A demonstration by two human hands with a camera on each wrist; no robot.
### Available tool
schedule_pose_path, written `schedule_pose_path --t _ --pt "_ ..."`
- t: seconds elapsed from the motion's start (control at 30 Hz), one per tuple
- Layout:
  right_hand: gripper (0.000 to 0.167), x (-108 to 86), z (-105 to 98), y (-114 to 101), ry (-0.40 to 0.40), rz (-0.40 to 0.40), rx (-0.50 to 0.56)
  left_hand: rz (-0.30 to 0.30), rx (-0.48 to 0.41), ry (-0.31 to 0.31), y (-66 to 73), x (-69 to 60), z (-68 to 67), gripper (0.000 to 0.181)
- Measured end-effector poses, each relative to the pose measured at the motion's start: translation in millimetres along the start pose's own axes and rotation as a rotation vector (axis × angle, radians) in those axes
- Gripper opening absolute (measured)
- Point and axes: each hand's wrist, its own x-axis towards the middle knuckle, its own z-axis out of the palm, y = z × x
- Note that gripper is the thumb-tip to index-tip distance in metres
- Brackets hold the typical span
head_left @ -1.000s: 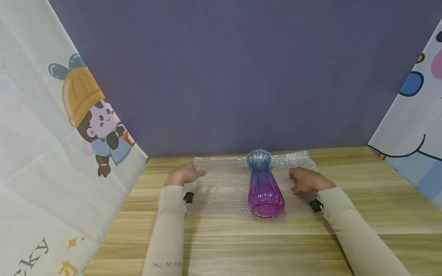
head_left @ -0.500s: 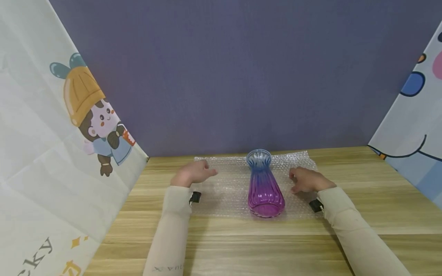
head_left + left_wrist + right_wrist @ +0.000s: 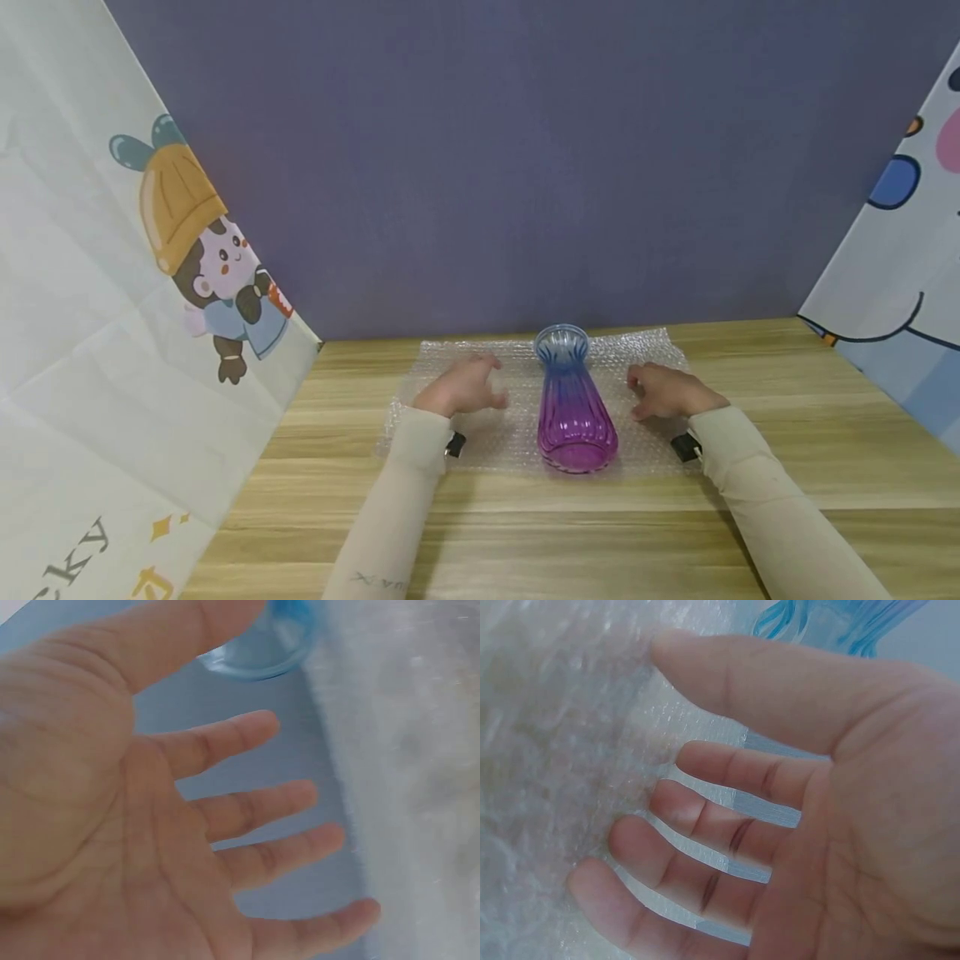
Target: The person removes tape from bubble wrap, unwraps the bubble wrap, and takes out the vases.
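Apparently only the laying-out is done: a tall ribbed glass vase, blue shading to purple [image 3: 576, 408], is on a clear bubble-wrap sheet [image 3: 517, 433] spread across the pale wooden table [image 3: 525, 542], its mouth shown at the far side, and none of the sheet is folded over it. Left of the vase, the left hand [image 3: 459, 389] has its fingers spread, holding nothing. On the right, the right hand [image 3: 667, 392] has gently bent fingers, gripping nothing; whether they touch the sheet I cannot tell

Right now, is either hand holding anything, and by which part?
Nothing is held: neither the left hand nor the right hand grips the blue-purple vase or the bubble wrap beneath it.
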Motion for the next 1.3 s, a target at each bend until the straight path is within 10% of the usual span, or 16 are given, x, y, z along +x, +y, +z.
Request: schedule_pose_path --t 0.4,1.3 --pt "0.047 2.1 -1.1 3.1 -0.004 0.003 0.0 -0.182 0.05 -0.154 0.7 1.2 30.7 0.093" --pt "0.04 -0.2 -0.9 10.1 -0.015 -0.014 0.08 -0.173 0.074 -0.153 7.4 7.0 37.5 0.094"
